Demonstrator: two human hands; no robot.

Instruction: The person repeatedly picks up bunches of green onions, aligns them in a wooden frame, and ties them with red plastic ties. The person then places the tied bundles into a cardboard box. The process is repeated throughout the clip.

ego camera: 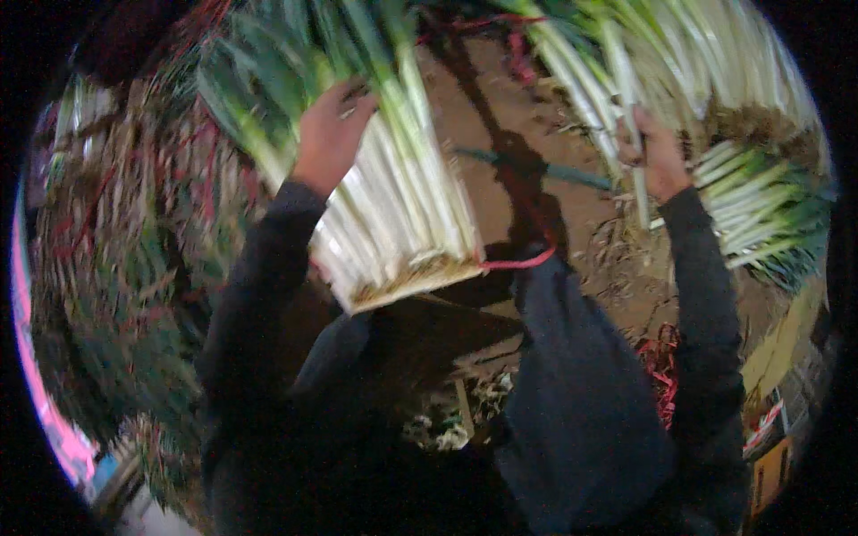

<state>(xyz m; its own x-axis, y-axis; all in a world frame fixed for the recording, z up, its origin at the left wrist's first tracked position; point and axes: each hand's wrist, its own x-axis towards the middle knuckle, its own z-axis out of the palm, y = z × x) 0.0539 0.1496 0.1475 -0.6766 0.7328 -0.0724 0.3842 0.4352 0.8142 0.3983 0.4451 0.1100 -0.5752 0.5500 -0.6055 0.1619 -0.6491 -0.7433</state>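
A row of long white-stemmed scallions [395, 194] with dark green tops lies side by side on a wooden board, whose near edge [419, 289] runs along the root ends. My left hand [333, 134] lies over these stalks where white turns to green. Its fingers are curled and partly hidden, so I cannot tell whether it grips any. To the right, my right hand [653, 157] is closed round a scallion stalk [623, 67], beside a few other loose stalks [576, 80]. A red cord [519, 260] runs from the board's near right corner towards my knee.
More scallions [724, 60] with brown roots are heaped at the upper right, and another pile [764, 208] lies below them. Bundles tied with red string [147, 174] fill the left side. Bare soil [576, 228] shows between, with tangled red string [663, 368] near my right leg.
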